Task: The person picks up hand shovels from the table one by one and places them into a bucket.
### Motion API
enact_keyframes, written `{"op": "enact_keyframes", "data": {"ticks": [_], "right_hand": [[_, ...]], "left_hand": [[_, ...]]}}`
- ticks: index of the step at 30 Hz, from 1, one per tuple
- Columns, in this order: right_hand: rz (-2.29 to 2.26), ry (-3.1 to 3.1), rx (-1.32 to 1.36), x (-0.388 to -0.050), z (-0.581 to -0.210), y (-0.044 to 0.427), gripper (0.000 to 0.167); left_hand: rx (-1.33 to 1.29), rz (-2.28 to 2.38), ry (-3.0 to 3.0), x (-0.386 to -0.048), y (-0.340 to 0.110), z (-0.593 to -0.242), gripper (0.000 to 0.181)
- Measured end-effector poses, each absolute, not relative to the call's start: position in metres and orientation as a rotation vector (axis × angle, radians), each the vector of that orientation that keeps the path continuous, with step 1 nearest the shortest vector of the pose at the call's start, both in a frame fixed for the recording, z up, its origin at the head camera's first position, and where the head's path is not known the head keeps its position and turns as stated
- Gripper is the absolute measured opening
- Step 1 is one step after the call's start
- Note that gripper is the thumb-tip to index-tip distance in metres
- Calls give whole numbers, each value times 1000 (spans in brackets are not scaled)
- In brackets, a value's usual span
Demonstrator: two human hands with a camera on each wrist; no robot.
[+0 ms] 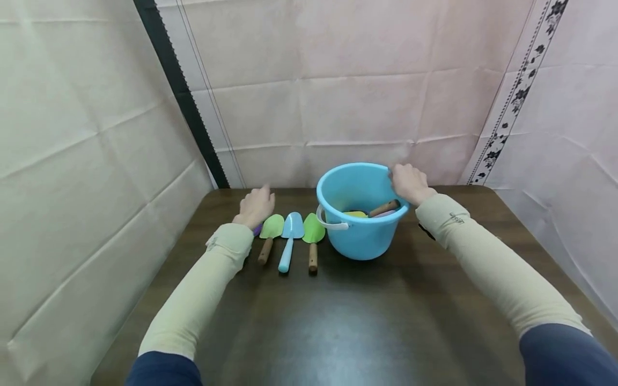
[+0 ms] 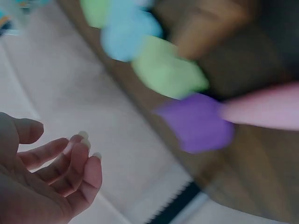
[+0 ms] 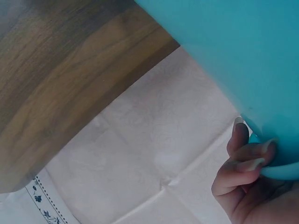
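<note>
A light blue bucket (image 1: 362,236) stands at the table's back, a wooden-handled tool (image 1: 384,208) and yellow and purple pieces inside it. My right hand (image 1: 410,184) grips its right rim; the right wrist view shows the fingers (image 3: 247,163) curled at the rim. Left of the bucket lie a green shovel (image 1: 314,229), a blue shovel (image 1: 292,228) and another green shovel (image 1: 272,227). My left hand (image 1: 256,206) hovers above the row's left end, fingers loosely bent and holding nothing. Beside it in the left wrist view is a purple shovel (image 2: 201,122) with a pink handle.
The brown table (image 1: 338,332) reaches back to a pale cloth wall (image 1: 357,107). Cloth also hangs at the left and right sides. The bucket's white handle (image 1: 333,225) hangs on its left side.
</note>
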State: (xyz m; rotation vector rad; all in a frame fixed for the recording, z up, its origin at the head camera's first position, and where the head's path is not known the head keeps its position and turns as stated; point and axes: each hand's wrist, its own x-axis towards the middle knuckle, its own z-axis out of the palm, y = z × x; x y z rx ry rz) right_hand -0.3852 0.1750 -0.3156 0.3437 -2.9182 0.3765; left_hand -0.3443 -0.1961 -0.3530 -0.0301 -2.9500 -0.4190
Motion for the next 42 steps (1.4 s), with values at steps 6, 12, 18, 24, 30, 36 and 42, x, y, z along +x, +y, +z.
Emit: {"op": "enact_keyframes", "data": {"ticks": [6, 12, 18, 24, 30, 36, 42], "right_hand": [[372, -2910, 345, -384, -314, 177, 23], [367, -2916, 338, -383, -315, 174, 22], [369, -2906, 319, -385, -316, 175, 24], [393, -2896, 303, -381, -316, 175, 22], [401, -2878, 291, -383, -316, 174, 19], [421, -2883, 277, -383, -316, 174, 21], [443, -2892, 263, -383, -316, 174, 22]], "left_hand": [[62, -289, -2999, -331, -238, -392, 37], [153, -226, -3090, -313, -257, -429, 46], [211, -239, -3075, -306, -266, -444, 43], [201, -240, -3067, -302, -266, -452, 43], [153, -243, -3038, -304, -262, -452, 32], [158, -255, -3038, -307, -260, -449, 26], [132, -257, -3020, -308, -258, -441, 24]]}}
